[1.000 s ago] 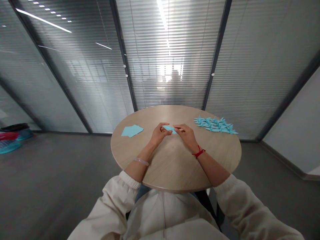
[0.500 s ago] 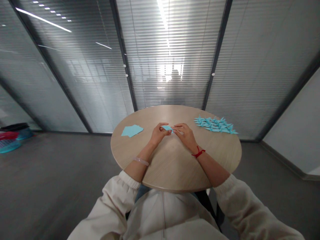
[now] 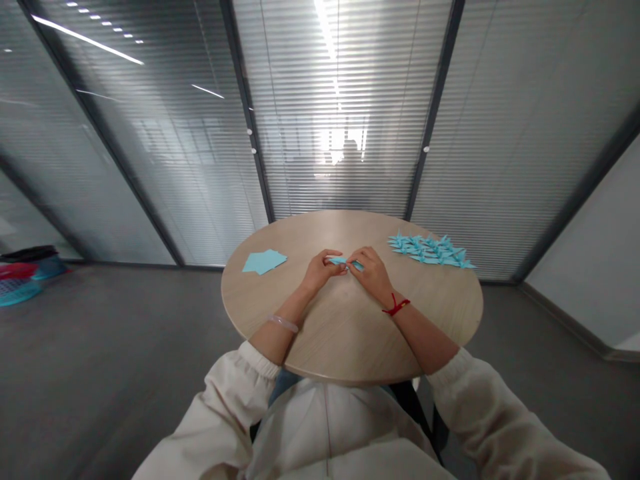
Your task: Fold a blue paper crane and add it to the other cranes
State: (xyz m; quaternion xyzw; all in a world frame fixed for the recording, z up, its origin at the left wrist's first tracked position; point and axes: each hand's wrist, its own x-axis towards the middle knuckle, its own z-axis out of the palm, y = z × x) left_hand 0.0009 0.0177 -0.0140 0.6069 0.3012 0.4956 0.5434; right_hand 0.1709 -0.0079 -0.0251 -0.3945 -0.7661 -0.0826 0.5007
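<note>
Both hands meet over the middle of the round table (image 3: pixel 350 333): the left hand (image 3: pixel 320 272) and the right hand (image 3: pixel 373 272) pinch a small light-blue folded paper (image 3: pixel 345 261) between their fingertips, the paper lying just at the thumbs. Well left of the fingers sits a stack of blue sheets (image 3: pixel 264 261); to their right lies a row of folded blue paper figures (image 3: pixel 430 250)

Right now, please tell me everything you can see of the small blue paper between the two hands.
The small blue paper is a light blue, thin sheet, already folded into a narrow flat shape. It sits low over the middle of the round wooden table, pinched between the left hand and the right hand. Their fingers cover most of it, so its exact folds cannot be told.
</note>
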